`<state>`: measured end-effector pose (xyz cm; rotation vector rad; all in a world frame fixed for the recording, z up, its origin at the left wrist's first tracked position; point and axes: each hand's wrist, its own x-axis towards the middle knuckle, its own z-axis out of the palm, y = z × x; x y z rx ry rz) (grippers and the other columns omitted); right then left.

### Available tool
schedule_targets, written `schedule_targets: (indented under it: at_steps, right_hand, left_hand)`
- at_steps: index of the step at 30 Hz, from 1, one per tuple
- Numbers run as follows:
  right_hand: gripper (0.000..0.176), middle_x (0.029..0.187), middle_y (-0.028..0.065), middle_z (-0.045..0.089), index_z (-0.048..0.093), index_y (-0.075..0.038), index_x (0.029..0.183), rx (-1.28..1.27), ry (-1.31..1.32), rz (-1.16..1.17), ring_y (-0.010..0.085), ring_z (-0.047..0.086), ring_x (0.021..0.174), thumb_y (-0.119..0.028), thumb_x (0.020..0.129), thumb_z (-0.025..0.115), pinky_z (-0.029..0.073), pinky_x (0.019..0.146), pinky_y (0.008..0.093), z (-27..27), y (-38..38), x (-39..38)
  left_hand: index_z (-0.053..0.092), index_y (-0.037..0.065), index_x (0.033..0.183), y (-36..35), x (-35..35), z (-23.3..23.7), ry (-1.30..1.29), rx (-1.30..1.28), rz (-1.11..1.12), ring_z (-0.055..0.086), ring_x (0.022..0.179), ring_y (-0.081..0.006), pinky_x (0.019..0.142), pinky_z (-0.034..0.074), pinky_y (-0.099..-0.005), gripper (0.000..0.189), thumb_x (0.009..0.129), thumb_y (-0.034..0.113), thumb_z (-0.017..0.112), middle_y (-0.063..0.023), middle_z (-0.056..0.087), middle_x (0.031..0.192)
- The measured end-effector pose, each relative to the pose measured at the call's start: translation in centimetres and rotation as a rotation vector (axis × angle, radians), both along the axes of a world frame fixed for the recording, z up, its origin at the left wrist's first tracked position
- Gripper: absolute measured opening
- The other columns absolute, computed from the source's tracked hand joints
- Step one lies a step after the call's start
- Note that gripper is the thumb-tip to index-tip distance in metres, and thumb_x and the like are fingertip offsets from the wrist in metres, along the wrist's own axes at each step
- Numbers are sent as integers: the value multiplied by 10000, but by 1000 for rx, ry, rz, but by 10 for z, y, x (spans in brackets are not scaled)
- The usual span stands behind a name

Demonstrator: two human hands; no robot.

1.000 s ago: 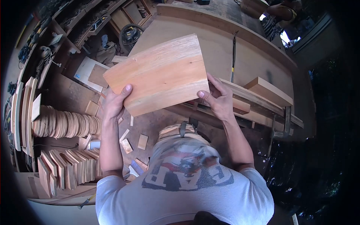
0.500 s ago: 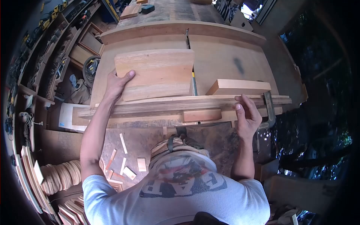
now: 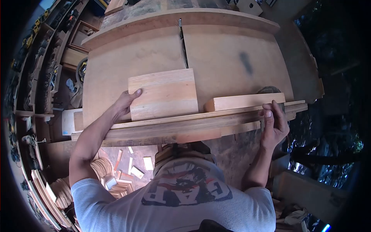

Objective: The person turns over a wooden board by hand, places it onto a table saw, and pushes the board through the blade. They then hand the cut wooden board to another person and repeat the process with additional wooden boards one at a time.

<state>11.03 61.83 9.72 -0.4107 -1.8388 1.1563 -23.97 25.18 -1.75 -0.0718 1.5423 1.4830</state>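
Observation:
My left hand (image 3: 128, 101) grips the left edge of a flat, pale wooden board (image 3: 162, 94), thumb on top and the other fingers mostly hidden. This board lies on a plywood sled (image 3: 228, 58), its near edge by the layered wooden fence (image 3: 166, 129). A dark slot (image 3: 183, 46) runs down the sled to the board's far edge. My right hand (image 3: 275, 125) is at the fence's right end, fingers bent and thumb slightly apart, with nothing visible in it. Just beyond that hand, a thick wood block (image 3: 243, 101) sits along the fence.
A curved wooden rail (image 3: 181, 19) crosses the sled's far side. Shelves with tools (image 3: 42, 58) line the left. Below the fence lie several wood offcuts (image 3: 136, 172), with stacked curved pieces (image 3: 101, 168) farther left. Part of a clamp (image 3: 269, 89) shows behind the block.
The board has come down nearer the fence and lies flatter, still in my left hand. My right hand has shifted right along the fence. The camera view has also shifted.

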Motion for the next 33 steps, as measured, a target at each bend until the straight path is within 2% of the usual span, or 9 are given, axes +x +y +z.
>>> schedule_targets:
  at_steps: [5, 8, 11, 14, 17, 20, 22, 28, 33]
  right_hand:
    - [299, 1042, 145, 756, 681, 59, 1294, 29, -22, -16, 154, 702, 853, -33, 1009, 684, 576, 770, 277, -3, 20, -8]
    - [302, 1025, 137, 758, 683, 59, 1293, 45, -38, -23, 148, 695, 847, -28, 1004, 689, 566, 765, 273, -11, 29, -8]
    - [295, 1024, 131, 761, 688, 57, 1284, 56, -57, -40, 149, 694, 856, -18, 999, 691, 563, 775, 273, -12, 33, -12]
    - [286, 1038, 130, 763, 693, 55, 1274, 97, -92, -67, 160, 696, 905, -7, 995, 693, 561, 816, 279, -14, 37, -19]
    - [288, 1068, 141, 762, 698, 50, 1262, 140, -143, -69, 190, 697, 979, -11, 982, 709, 551, 889, 308, -16, 42, -23]
    - [302, 1098, 155, 759, 712, 44, 1233, 233, -216, -28, 239, 697, 1031, -60, 952, 750, 524, 968, 361, -10, 44, -31]
    - [317, 1118, 169, 754, 726, 38, 1199, 348, -311, 29, 282, 701, 1045, -117, 929, 782, 501, 1011, 406, 2, 46, -41]
    - [363, 920, 97, 754, 752, 17, 1164, 620, -710, 132, 262, 682, 885, -282, 960, 736, 464, 928, 391, 4, 41, -60]
    - [313, 818, 66, 730, 771, -9, 1059, 637, -642, 91, 249, 658, 814, -300, 947, 739, 446, 872, 387, -3, 42, -64]
  left_hand:
    - [449, -111, 1470, 9, 2, -2, -20, 4, 12, 675, 1230, -335, 1031, 606, -466, 719, 966, 282, 778, -254, 610, 1410]
    - [463, -112, 1464, 22, 0, -5, 125, -111, -206, 683, 1220, -309, 975, 626, -456, 827, 941, 438, 792, -246, 621, 1400]
    - [574, -109, 1372, 31, -10, 16, 292, -408, -498, 728, 1126, -331, 909, 634, -433, 909, 908, 657, 731, -236, 702, 1260]
    - [664, -129, 1233, 48, -12, 43, 349, -691, -703, 780, 864, -332, 818, 646, -424, 1031, 827, 819, 684, -221, 766, 962]
    - [712, -134, 1084, 51, -6, 44, 471, -850, -726, 768, 721, -345, 783, 631, -426, 1033, 816, 862, 644, -212, 736, 757]
    - [719, -102, 1008, 42, -2, 30, 689, -983, -868, 759, 942, -409, 850, 617, -489, 1117, 737, 968, 554, -277, 739, 860]
    - [707, -111, 980, 44, 4, 33, 708, -1013, -840, 749, 943, -440, 845, 603, -502, 1134, 727, 979, 529, -291, 733, 859]
    - [703, -107, 970, 33, 9, 23, 743, -951, -728, 747, 931, -456, 837, 600, -511, 1108, 741, 962, 524, -302, 726, 849]
    - [649, -123, 1117, 57, 27, 48, 790, -1152, -797, 700, 1085, -456, 896, 585, -515, 1010, 802, 836, 622, -313, 718, 1016]
